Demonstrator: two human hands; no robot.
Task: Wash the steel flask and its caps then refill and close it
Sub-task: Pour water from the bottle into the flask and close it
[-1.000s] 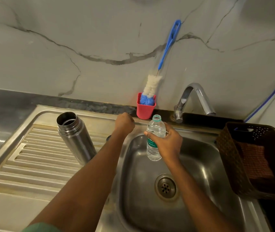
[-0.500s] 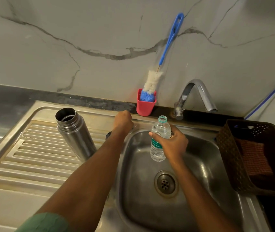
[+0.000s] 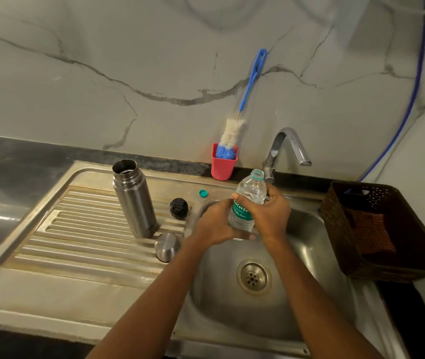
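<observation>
The steel flask (image 3: 134,200) stands upright and uncapped on the ribbed draining board (image 3: 76,237). Its black inner cap (image 3: 179,208) lies right of it, and the steel outer cap (image 3: 166,246) rests in front, near the basin's edge. A clear plastic water bottle (image 3: 248,200) with a green label is open and held upright over the sink basin (image 3: 296,255). My right hand (image 3: 271,216) grips its middle from the right. My left hand (image 3: 215,224) holds its lower part from the left. The bottle's small green cap (image 3: 203,193) lies on the sink's rim behind.
A red cup (image 3: 222,165) at the wall holds a blue-handled bottle brush (image 3: 247,99). The steel tap (image 3: 286,149) arches over the basin's back. A dark woven basket (image 3: 384,229) with a cloth sits to the right. The drain (image 3: 254,277) is in the basin's middle.
My left hand left the sink's rim, where the green cap now lies, and came onto the bottle's lower part. The camera rose, bringing both flask caps into sight.
</observation>
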